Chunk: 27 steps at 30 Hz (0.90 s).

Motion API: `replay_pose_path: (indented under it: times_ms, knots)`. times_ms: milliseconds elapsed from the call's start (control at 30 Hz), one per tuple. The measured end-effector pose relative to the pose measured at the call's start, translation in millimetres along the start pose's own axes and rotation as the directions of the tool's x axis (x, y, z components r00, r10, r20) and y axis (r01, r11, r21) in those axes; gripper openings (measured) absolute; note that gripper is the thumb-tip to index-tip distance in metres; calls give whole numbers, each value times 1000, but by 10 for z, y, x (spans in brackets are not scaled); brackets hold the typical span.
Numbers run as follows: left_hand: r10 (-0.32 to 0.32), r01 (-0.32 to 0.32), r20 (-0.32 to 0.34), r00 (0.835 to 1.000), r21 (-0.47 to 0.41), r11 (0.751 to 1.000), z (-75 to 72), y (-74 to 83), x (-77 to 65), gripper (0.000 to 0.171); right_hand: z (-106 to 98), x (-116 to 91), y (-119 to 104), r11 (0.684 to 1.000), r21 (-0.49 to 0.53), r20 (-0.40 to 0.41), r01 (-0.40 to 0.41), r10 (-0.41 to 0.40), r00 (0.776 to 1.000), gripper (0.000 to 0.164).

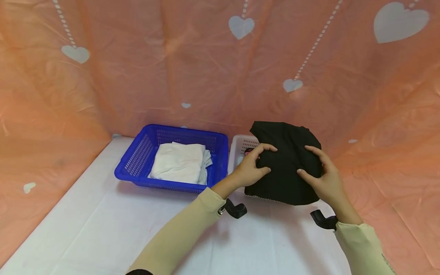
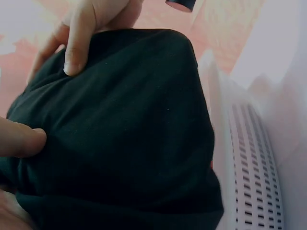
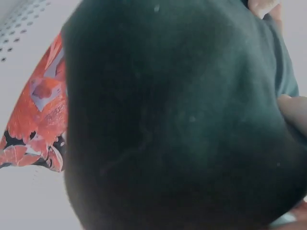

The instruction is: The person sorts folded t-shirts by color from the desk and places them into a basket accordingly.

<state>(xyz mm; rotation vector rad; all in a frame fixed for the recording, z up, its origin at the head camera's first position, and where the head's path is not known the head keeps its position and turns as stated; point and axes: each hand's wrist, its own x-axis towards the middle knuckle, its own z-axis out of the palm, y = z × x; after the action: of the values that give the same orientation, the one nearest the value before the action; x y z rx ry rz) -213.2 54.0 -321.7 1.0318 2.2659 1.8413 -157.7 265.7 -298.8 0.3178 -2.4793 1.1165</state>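
Both hands hold a folded black cloth, probably a garment [image 1: 285, 172], above the white basket [image 1: 235, 152]. My left hand [image 1: 252, 166] grips its left side, thumb and fingers spread over the near face. The right hand [image 1: 328, 181] pinches the opposite side, its thumb pressing on the front. In the left wrist view the black cloth [image 2: 134, 124] fills the middle, with the white basket's slotted wall [image 2: 254, 167] beside it. Beneath the black cloth [image 3: 168, 120] in the right wrist view, a red patterned item [image 3: 45, 110] shows; the cloth hides the rest of it.
A blue basket [image 1: 137, 181] stands left of the white one, with a folded white cloth [image 1: 178, 162] inside. Both baskets stand on a white-covered table [image 1: 103, 229]. An orange sheet with white hearts [image 1: 206, 57] hangs behind and at the sides.
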Motion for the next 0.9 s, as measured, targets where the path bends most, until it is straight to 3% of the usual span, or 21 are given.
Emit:
replay_pose_path:
  times_ms: [133,267,400,567,767,900]
  knots:
    - [-18,18,-73,997,-2,1000,36,-287,164,50,84,120,77,999,43,-14,4,-4,1000,62]
    - [-50,50,-151,987,0,999,80,-496,260,51,167,215,204,998,39,4,-48,47,999,61]
    - [-81,83,-194,978,4,997,131,-676,291,52,275,286,515,997,-10,24,-74,74,997,62]
    - [-148,169,-205,968,92,981,184,-854,279,54,403,282,835,990,-27,84,-137,139,987,62]
    - [-268,305,-197,943,191,933,244,-976,273,54,517,253,999,983,-55,164,-173,179,970,62]
    - [-322,357,-191,927,191,914,276,-1056,272,54,562,243,1057,977,-67,184,-201,210,960,61]
